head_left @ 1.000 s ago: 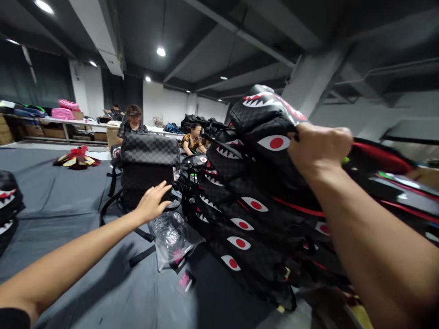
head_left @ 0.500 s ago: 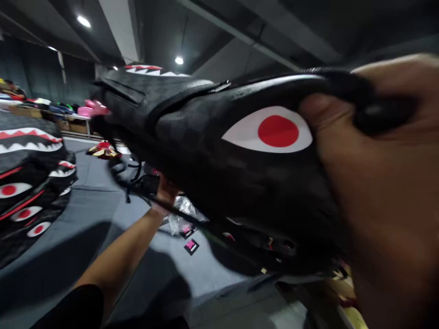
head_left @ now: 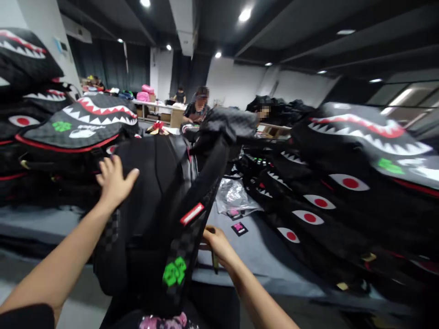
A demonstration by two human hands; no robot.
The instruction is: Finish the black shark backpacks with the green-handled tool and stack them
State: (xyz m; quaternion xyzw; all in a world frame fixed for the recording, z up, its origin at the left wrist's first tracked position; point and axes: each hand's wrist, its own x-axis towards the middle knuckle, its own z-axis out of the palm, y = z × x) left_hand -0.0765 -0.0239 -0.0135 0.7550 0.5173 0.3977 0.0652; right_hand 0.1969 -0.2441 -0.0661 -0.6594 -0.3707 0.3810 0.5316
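Observation:
A black backpack [head_left: 144, 183] is upright close in front of me, its padded back and shoulder straps facing me. One wide shoulder strap [head_left: 209, 173] carries a red label and a green patch. My left hand [head_left: 115, 183] is spread at the backpack's upper left side, fingers apart; whether it presses on the fabric I cannot tell. At the right side, lower down, my right hand [head_left: 217, 244] has its fingers closed at the edge of the strap, fingertips partly hidden behind it. A strip of webbing [head_left: 215, 262] hangs below that hand.
Piled backpacks with shark teeth and red eyes stand at the right [head_left: 356, 169] and left [head_left: 85, 119]. On the grey table [head_left: 260, 260] lie a clear plastic bag [head_left: 236, 194] and a small black card with a pink shape [head_left: 239, 228]. People work at tables behind.
The view has swung right. The bag held up close by my right hand has come down and now shows its strap side; my left hand is spread and my right hand is lower.

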